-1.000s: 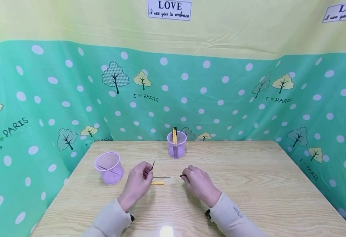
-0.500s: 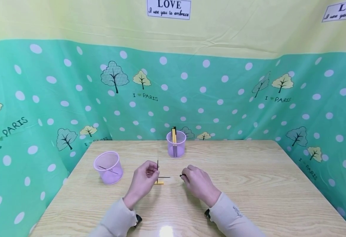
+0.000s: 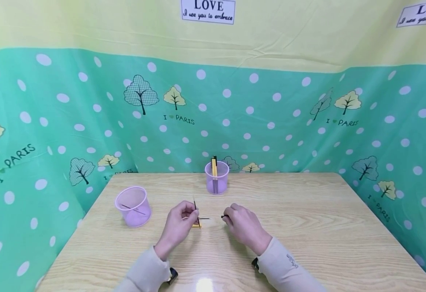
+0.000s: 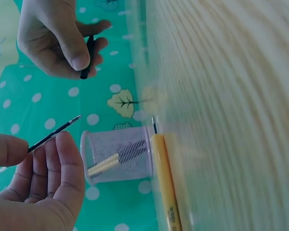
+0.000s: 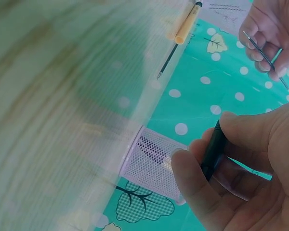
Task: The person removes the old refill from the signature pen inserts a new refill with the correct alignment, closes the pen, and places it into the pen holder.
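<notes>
My left hand (image 3: pixel 178 225) pinches a thin dark pen refill (image 4: pixel 55 134) between thumb and forefinger. Its metal tip points up toward the other hand in the left wrist view. My right hand (image 3: pixel 246 228) grips a short black pen part (image 5: pixel 214 150), perhaps a cap, between thumb and fingers. Under the left fingers, a yellow pen barrel (image 4: pixel 166 185) lies on the table, partly hidden from the head view. Another refill (image 3: pixel 206 218) lies close to the barrel, its tip toward the right hand.
A purple mesh cup (image 3: pixel 137 220) at the left has thin refills in it. At the back middle stands a second mesh cup (image 3: pixel 209 186) with yellow-and-black pens (image 3: pixel 214 167). The wooden table (image 3: pixel 308 227) ends at a green dotted curtain (image 3: pixel 271 152).
My left hand has moved slightly right, and the refill in it has swung from leaning right, through upright, to leaning slightly left. The right hand keeps its place and its hold.
</notes>
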Action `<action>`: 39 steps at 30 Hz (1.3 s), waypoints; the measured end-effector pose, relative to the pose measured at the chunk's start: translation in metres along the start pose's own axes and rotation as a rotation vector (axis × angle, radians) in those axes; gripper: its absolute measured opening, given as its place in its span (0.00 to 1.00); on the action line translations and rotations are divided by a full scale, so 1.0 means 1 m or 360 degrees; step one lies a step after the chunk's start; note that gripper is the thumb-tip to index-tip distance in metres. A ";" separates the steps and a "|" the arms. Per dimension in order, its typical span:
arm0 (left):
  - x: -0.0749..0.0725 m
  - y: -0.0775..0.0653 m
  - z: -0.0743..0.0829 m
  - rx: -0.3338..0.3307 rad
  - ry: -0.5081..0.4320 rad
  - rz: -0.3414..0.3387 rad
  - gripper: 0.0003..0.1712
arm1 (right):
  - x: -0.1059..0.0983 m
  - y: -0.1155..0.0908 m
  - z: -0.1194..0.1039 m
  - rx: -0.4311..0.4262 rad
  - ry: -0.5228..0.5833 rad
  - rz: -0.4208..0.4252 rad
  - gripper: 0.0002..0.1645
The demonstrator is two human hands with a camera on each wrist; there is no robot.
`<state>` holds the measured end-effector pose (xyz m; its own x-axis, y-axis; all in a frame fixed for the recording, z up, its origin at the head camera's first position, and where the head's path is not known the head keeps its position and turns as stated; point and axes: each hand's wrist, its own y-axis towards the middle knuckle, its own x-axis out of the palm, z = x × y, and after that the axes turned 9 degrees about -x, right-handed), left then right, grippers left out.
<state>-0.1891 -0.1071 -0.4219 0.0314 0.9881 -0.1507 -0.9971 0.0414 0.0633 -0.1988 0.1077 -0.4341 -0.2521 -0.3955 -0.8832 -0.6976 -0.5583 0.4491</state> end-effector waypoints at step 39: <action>0.012 0.005 -0.010 -0.0135 -0.0326 -0.0054 0.08 | 0.003 0.000 0.000 -0.0070 0.0014 0.0031 0.03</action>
<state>-0.1944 -0.0967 -0.4335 0.0696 0.9962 0.0527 -0.9972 0.0709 -0.0228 -0.1999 0.1067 -0.4370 -0.2590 -0.4129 -0.8732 -0.6625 -0.5819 0.4717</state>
